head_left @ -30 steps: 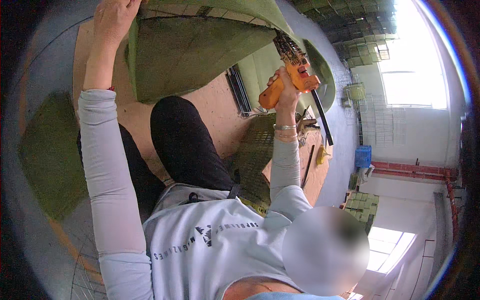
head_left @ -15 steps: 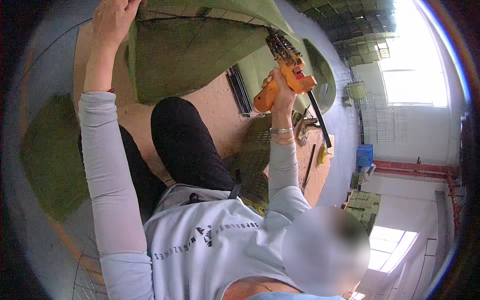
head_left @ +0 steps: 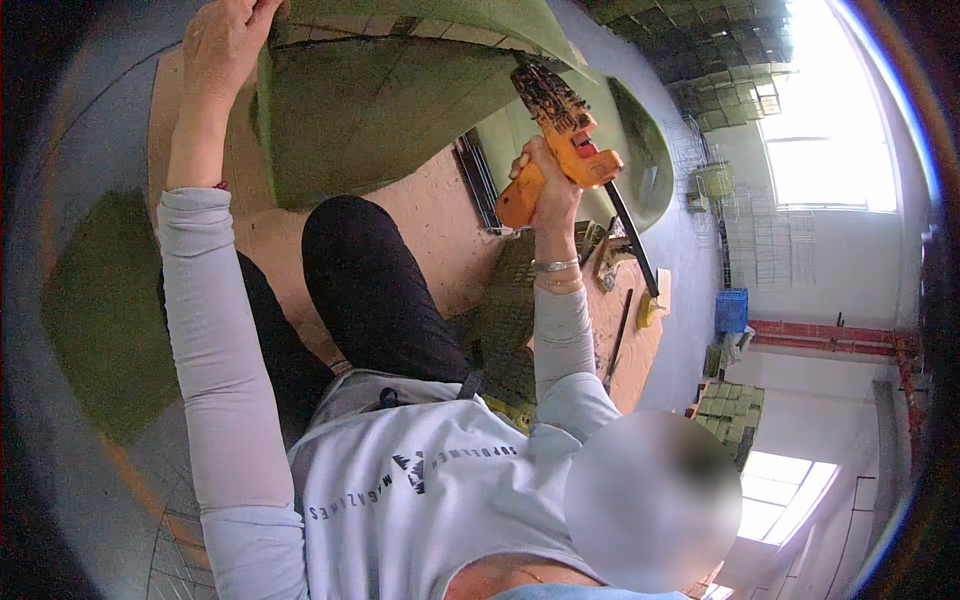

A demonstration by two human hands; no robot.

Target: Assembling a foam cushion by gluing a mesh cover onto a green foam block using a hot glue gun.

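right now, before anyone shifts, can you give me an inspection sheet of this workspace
surface: flat tan sheet beneath the person, dark marks in places
job's things: orange plastic hand tool with black-crusted nose, black stick projecting from its rear; large green fabric-like panel, contact with the nose unclear
clutter: thin black rod on a tan board; slim black bars
grips: right grip closed around the tool's handle; left grip at the picture's top edge, hold unclear
cables: nothing seen for certain
surroundings: blue plastic crate, red wall pipes, bright window
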